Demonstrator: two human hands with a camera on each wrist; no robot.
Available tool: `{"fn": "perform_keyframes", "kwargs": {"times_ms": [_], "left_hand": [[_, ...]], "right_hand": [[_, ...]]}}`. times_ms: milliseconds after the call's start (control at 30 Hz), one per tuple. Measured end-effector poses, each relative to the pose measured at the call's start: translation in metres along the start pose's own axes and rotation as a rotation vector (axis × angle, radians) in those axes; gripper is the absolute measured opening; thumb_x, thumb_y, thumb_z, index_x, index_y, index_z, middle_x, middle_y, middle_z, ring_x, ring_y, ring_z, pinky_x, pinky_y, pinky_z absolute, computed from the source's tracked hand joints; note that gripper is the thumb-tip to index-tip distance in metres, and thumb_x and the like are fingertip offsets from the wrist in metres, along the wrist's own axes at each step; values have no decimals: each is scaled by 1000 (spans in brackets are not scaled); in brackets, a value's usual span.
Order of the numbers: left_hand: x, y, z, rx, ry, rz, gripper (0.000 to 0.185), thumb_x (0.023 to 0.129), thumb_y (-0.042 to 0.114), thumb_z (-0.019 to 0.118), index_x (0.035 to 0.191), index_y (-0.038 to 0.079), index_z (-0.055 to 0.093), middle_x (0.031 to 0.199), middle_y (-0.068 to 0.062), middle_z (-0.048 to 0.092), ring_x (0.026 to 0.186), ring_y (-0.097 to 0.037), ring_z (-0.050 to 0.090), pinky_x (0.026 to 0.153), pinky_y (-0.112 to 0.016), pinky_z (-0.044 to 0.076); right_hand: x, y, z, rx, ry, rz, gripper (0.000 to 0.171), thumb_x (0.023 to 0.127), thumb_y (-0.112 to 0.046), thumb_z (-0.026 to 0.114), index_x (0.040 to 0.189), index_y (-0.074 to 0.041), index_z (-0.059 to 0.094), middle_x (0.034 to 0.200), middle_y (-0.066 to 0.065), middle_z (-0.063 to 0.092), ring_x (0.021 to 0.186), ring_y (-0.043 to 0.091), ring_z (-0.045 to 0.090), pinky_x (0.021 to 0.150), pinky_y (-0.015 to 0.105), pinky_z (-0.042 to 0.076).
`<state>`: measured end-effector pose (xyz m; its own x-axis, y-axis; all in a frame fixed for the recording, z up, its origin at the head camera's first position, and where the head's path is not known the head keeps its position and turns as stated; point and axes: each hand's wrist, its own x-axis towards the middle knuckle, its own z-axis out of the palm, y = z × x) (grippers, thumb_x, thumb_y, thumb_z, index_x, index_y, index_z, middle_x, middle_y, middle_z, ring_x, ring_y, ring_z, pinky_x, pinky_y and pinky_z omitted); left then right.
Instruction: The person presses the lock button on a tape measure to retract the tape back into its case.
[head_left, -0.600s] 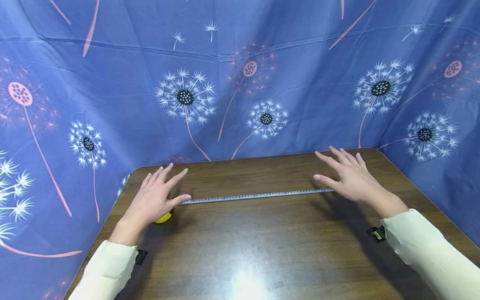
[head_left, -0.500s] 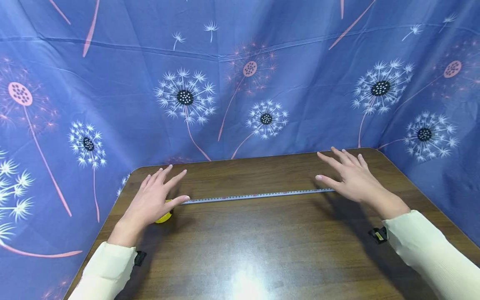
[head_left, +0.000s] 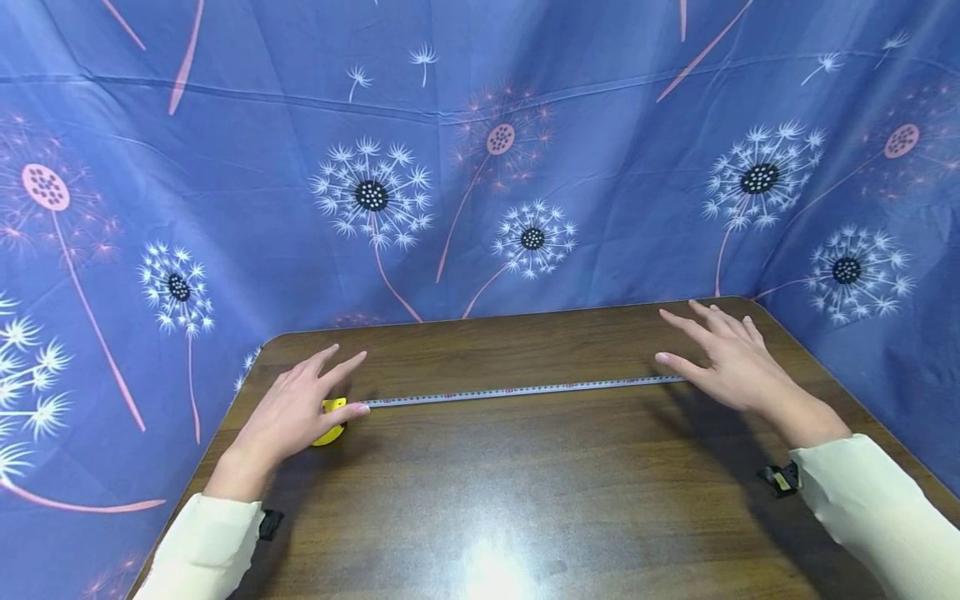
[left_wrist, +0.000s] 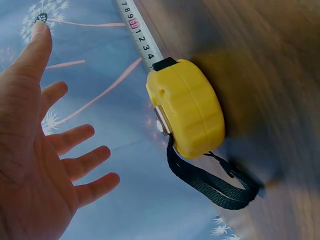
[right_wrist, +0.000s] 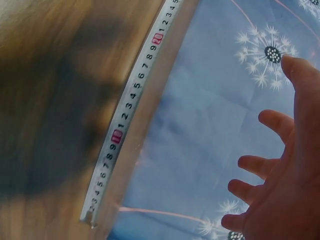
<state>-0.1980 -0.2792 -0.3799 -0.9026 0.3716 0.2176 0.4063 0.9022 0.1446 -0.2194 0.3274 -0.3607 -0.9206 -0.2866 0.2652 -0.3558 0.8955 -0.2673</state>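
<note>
A yellow tape measure [left_wrist: 192, 107] with a black wrist strap [left_wrist: 210, 187] rests on the table, its silver blade [head_left: 510, 391] pulled out in a straight line to the right. Above the case hovers my left hand [head_left: 288, 410], fingers spread and holding nothing; in the head view it covers part of the case. My right hand [head_left: 738, 367] hangs over the blade's far end with fingers apart, also without a grip on anything. The metal hook end [right_wrist: 90, 217] of the blade lies on the wood in the right wrist view, but the hand hides it in the head view.
The brown wood table [head_left: 480, 475] has rounded back corners and a bright reflection near its front. A blue cloth [head_left: 600, 125] with dandelion prints hangs behind it and along both sides. Dark hand shadows fall on the tabletop.
My right hand has shifted right and slightly down. My left hand has drawn a little left and down, showing more of the yellow case. The tape measure stays in place.
</note>
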Motion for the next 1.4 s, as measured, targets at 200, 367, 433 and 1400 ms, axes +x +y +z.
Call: {"fn": "perform_keyframes", "kwargs": {"times_ms": [200, 367, 433, 1400], "left_hand": [[-4, -5, 1, 1, -17, 5, 81, 95, 68, 59, 162, 28, 37, 159, -24, 36, 135, -52, 45, 104, -70, 35], [-9, -7, 2, -7, -20, 3, 80, 94, 65, 64, 161, 28, 39, 157, -24, 39, 133, -53, 46, 103, -70, 36], [-11, -8, 2, -9, -21, 2, 81, 93, 64, 66, 161, 29, 39, 157, -24, 39, 132, -53, 47, 103, -69, 37], [-26, -18, 11, -14, -78, 22, 77, 86, 51, 81, 154, 27, 51, 152, -26, 45, 128, -53, 52, 101, -69, 39]], "right_hand": [[-6, 9, -2, 6, -12, 26, 72, 100, -50, 64, 161, -22, 38, 163, 31, 23, 148, 55, 16, 113, 74, -6], [-11, 17, -3, 12, -7, 33, 72, 100, -48, 64, 161, -21, 38, 162, 32, 24, 147, 56, 16, 111, 75, -6], [-13, 21, -3, 14, -1, 35, 71, 100, -48, 64, 161, -22, 37, 162, 32, 24, 148, 56, 16, 111, 76, -6], [-34, 71, 6, -32, 33, 104, 67, 99, -47, 66, 153, -11, 48, 148, 37, 39, 132, 62, 34, 98, 80, 18]]}}
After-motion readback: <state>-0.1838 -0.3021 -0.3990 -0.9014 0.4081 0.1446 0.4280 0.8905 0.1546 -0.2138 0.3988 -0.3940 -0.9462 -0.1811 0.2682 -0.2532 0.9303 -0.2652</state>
